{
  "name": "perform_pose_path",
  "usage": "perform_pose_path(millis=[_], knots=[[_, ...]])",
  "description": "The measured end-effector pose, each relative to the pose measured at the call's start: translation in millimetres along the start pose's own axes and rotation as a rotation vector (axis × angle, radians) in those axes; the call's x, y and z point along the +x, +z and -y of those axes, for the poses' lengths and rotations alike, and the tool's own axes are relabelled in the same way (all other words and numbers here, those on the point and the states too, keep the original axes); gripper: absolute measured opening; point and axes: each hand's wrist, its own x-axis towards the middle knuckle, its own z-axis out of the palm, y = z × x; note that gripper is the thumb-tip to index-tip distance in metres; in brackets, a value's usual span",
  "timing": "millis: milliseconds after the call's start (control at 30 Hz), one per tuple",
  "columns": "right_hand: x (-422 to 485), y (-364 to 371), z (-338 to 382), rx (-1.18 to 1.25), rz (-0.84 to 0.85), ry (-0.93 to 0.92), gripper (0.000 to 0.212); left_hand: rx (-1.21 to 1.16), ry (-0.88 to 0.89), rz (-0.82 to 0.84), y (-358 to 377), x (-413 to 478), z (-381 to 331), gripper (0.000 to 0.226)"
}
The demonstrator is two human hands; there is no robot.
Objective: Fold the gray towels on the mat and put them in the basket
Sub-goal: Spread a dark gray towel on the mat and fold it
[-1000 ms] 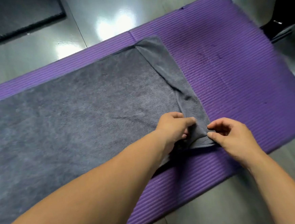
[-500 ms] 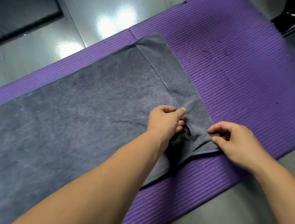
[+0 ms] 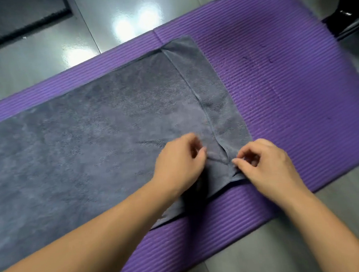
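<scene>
Across a glossy gray tiled floor [image 3: 40, 67] lies a ribbed purple foam mat [image 3: 300, 104], and spread flat on it is a large gray terry towel [image 3: 89, 153] whose right end is turned over into a narrow folded strip [image 3: 209, 86] running away beyond the fingers. The person's left hand [image 3: 178, 163] has its fingers curled, pinching a pucker of cloth just left of the strip's seam. Close beside it, the right hand [image 3: 269, 167] pinches the strip's near corner between thumb and forefinger, other fingers loosely bent.
</scene>
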Motion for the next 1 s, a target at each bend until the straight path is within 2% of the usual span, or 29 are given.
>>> perform_pose_path(millis=[100, 200, 267, 400, 567, 667, 733, 867, 1000], knots=[[-12.6, 14.8, -8.3, 0.020, 0.110, -0.115, 0.016, 0.246, 0.176, 0.223, -2.3, -41.9, 34.3, 0.026], [-23.1, 20.8, -24.1, -0.006, 0.146, -0.205, 0.019, 0.376, 0.329, 0.247, 2.8, -78.9, 67.0, 0.031], [-25.1, 22.6, -30.7, -0.052, 0.157, -0.277, 0.021, 0.403, 0.330, 0.204, 5.9, -93.0, 79.9, 0.027], [-19.6, 20.3, -29.9, -0.110, 0.157, -0.322, 0.014, 0.272, 0.283, 0.123, 4.8, -104.3, 86.9, 0.020], [-14.6, 7.4, -16.3, -0.336, 0.296, -0.307, 0.014, 0.236, 0.195, 0.254, -22.4, -112.5, 83.9, 0.025], [-8.0, 2.4, 33.7, -0.803, 0.460, -0.293, 0.015, 0.283, 0.088, 0.225, -81.9, -98.1, 103.3, 0.028], [-8.0, 14.9, 78.5, -0.971, 0.520, -0.383, 0.021, 0.392, 0.025, 0.233, -140.2, -88.1, 135.4, 0.025], [-14.5, 62.2, 180.4, -0.771, 0.675, -0.624, 0.023, 0.600, -0.132, 0.240, -265.5, -102.7, 204.5, 0.014], [-21.5, 104.3, 283.3, -0.737, 0.789, -0.822, 0.017, 0.489, -0.301, 0.135, -343.0, -170.6, 268.0, 0.008]])
